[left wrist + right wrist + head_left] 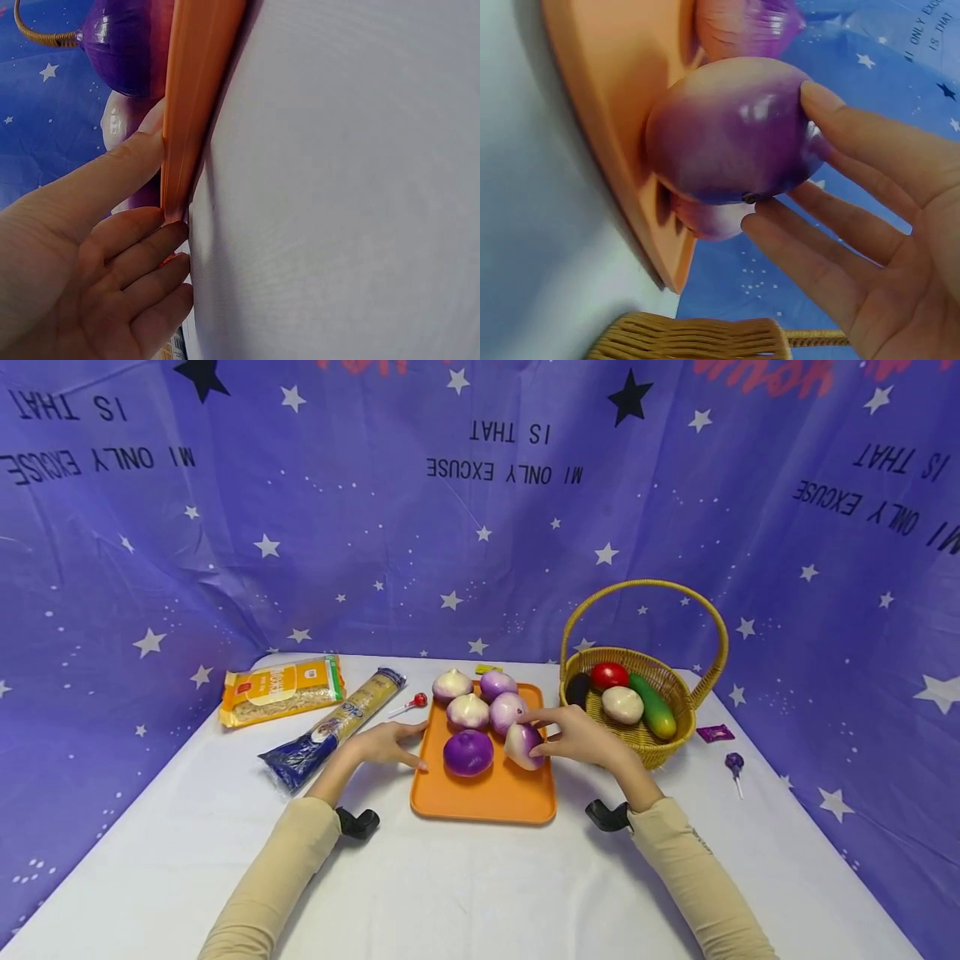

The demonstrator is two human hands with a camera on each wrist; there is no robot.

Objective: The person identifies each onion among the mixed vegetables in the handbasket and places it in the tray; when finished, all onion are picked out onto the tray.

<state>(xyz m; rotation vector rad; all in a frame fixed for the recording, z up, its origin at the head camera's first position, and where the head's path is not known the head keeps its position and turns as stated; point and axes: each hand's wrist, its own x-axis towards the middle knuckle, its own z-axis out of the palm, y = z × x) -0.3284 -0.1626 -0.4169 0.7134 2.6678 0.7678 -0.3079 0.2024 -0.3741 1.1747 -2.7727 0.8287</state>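
An orange tray [480, 806] holds several purple-and-white onions, which look like smooth models. At the tray's left edge, my left hand [386, 747] has thumb and fingers spread; in the left wrist view, the thumb [112, 176] touches the orange rim [196, 97]. My right hand [577, 735] holds a white-and-purple onion [522, 747] over the tray's right side, thumb on one side and fingers on the other. The right wrist view shows that onion [727, 135] close to the tray surface; contact is unclear. A deep purple onion [468, 753] sits between the hands.
Right of the tray stands a wicker basket [648, 752] with a tall handle, holding a tomato [609, 675], a cucumber [652, 706] and other vegetables. Noodle packs [285, 689] and a blue-ended pasta pack [337, 727] lie left. Lollipops [735, 764] and wrapped candies [716, 733] are scattered around.
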